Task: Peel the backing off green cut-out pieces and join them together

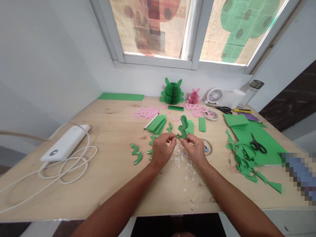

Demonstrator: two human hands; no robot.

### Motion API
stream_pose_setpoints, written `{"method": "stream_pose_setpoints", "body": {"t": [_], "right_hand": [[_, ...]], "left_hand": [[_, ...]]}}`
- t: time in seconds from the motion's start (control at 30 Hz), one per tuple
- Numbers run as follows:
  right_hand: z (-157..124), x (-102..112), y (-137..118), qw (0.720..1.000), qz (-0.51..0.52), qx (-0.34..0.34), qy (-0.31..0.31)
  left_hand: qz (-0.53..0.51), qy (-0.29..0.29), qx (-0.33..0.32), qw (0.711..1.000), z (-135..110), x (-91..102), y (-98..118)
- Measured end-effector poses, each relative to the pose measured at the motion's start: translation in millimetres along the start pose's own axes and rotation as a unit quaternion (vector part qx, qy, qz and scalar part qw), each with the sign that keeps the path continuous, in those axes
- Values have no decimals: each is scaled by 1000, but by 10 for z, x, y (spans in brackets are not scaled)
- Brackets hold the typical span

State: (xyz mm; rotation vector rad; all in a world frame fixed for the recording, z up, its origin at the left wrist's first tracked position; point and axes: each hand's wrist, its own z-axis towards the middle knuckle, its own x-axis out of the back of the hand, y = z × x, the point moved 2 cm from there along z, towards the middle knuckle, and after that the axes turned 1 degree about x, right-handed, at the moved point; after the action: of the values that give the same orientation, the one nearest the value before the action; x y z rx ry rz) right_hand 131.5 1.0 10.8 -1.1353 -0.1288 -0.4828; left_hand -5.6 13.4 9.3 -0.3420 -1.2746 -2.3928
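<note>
Between my two hands, just above the table, is a wavy green paper cutout [183,126] that looks layered. My left hand [163,148] pinches its lower left end with thumb and finger. My right hand [194,148] is closed on its lower right side. Left of my left hand lies another wavy green cutout [136,154] with pale strips on it. A similar piece [150,147] is partly hidden behind the left hand. Tiny white paper scraps [183,158] are scattered below and between my hands. A tape roll [207,147] lies partly behind my right hand.
At left is a white power strip [66,143] with a looping cable. Black scissors [258,144] rest on green sheets [266,140] beside green offcuts [244,159]. Pink scraps [146,113], a green paper figure [172,93], a small fan [214,95] and a bottle [251,93] stand farther back.
</note>
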Motion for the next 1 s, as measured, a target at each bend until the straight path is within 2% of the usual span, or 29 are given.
{"method": "stream_pose_setpoints", "body": {"t": [0.23, 0.7, 1.0], "right_hand": [[0, 7, 5, 1000, -11, -6, 10], [-17, 4, 2, 999, -32, 42, 9], [-40, -11, -6, 994, -68, 80, 10]], "left_hand": [[-18, 1, 1, 1000, -7, -32, -17], [-18, 2, 8, 1000, -9, -20, -25], [110, 9, -88, 990, -49, -31, 0]]}}
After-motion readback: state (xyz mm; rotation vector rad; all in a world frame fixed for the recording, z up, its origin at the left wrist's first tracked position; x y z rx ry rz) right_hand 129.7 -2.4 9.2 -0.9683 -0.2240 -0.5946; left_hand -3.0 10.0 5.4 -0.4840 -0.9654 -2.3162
